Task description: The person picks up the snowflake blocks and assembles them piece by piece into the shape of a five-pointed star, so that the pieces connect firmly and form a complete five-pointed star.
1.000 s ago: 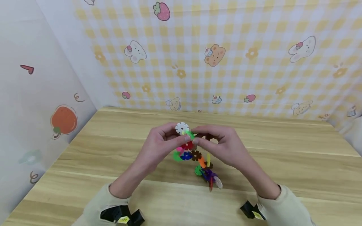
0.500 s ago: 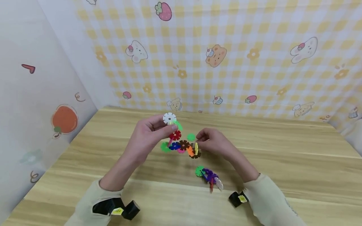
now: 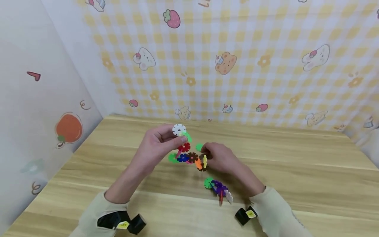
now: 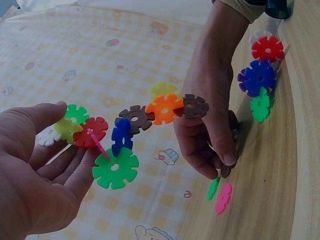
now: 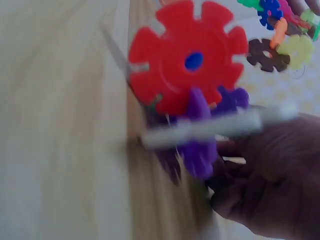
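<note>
My left hand point(image 3: 158, 146) pinches one end of a chain of slotted snowflake discs, near its white disc point(image 3: 179, 130) and a green one. From there the chain hangs out to the right through a red disc point(image 4: 91, 132), a green disc point(image 4: 115, 169), a blue one, brown ones and an orange disc point(image 4: 164, 109). On the tabletop, my right hand point(image 3: 222, 158) has its thumb and fingers together on a small brown disc point(image 4: 225, 171), mostly hidden by the fingers. Just beyond the fingertips lie a loose green disc point(image 4: 213, 188) and a pink disc point(image 4: 224, 198).
A second joined cluster of discs, with a purple disc point(image 3: 220, 188), a green, a red and a white one, lies on the wooden table point(image 3: 177, 210) nearer me, beside my right forearm. A patterned cloth wall point(image 3: 189, 65) stands behind the table.
My hands have parted: the left carried the chain left, while the right let go of it and came down to the table. Over the last half second both shift only slightly.
</note>
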`<state>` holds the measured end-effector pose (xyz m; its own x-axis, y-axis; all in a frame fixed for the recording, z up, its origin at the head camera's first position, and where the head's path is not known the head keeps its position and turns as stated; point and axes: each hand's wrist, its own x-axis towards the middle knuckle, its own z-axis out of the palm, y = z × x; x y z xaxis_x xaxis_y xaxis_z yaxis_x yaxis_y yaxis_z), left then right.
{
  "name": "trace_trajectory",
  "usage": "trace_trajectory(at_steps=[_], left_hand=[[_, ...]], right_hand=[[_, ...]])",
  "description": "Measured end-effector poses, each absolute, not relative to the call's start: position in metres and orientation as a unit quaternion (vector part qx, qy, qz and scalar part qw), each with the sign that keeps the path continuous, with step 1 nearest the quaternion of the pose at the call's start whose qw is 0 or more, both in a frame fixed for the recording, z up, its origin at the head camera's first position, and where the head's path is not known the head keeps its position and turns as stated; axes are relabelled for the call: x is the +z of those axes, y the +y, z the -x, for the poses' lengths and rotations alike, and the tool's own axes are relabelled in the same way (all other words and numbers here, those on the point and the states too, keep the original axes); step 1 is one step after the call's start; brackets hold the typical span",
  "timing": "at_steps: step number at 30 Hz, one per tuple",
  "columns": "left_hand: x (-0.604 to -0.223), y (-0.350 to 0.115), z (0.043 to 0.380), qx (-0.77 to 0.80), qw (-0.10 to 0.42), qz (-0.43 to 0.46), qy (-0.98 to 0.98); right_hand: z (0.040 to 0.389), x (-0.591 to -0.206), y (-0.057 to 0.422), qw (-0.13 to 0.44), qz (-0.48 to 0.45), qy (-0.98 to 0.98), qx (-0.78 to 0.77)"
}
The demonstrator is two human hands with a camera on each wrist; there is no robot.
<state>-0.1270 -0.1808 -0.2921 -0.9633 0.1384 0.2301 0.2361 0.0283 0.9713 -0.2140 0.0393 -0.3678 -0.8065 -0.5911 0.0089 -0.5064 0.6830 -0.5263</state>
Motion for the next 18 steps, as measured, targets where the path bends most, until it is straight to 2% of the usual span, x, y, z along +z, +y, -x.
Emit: trace_trajectory(at_steps=[6,11,18], left_hand=[[-0.292,-0.181,0.126,-0.681,0.031,0.128,-0.721],[-0.292,-0.179,0.125,-0.684,0.026,0.141,-0.715],[-0.291,-0.175,0.122,-0.689,0.017,0.139,-0.711]], right_hand=[[0.217,-0.359,0.055,0.051,0.345,0.879,-0.327],[0.212,-0.338,0.071,0.024,0.326,0.823,-0.464],[0.194,-0.312,0.076,0.048,0.335,0.730,-0.593]])
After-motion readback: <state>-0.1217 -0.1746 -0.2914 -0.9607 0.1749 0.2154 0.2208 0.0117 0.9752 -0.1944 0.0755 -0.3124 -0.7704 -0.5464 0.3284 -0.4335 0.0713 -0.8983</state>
